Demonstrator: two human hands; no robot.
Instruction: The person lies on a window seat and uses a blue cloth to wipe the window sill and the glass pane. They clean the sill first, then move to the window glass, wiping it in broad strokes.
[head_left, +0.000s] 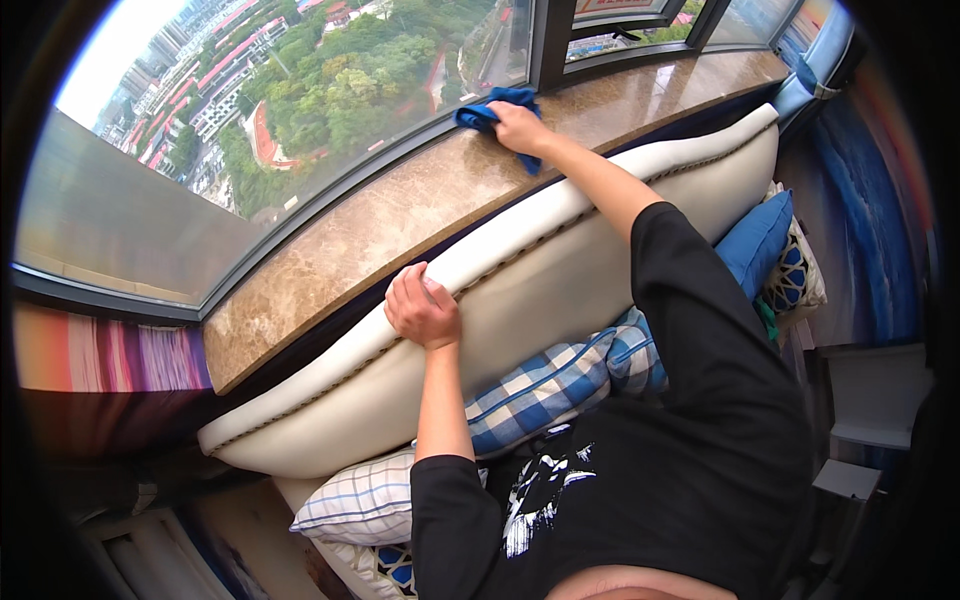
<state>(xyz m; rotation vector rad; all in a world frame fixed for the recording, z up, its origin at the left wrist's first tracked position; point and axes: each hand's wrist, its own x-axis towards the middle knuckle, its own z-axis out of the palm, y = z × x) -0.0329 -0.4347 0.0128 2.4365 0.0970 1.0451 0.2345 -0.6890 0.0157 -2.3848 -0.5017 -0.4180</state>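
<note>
Stretched out over the stone windowsill (330, 251), my right hand (517, 129) grips a crumpled blue cloth (480, 116). Part of the cloth lies against the sill near the window frame, and one end hangs towards the sill's front edge. My left hand (424, 307) rests on the padded top of a cream sofa backrest (540, 270), its fingers curled over the rim. Nothing shows in that hand. A line of dark studs runs along the backrest below its top roll.
Large window panes (360, 97) in a dark frame rise behind the sill. Checked cushions (544, 390), a white plaid cushion (360, 495) and a blue cushion (757, 244) sit along the sofa. A dark gap separates sill and backrest. A light-blue curtain (814, 64) hangs at the far right.
</note>
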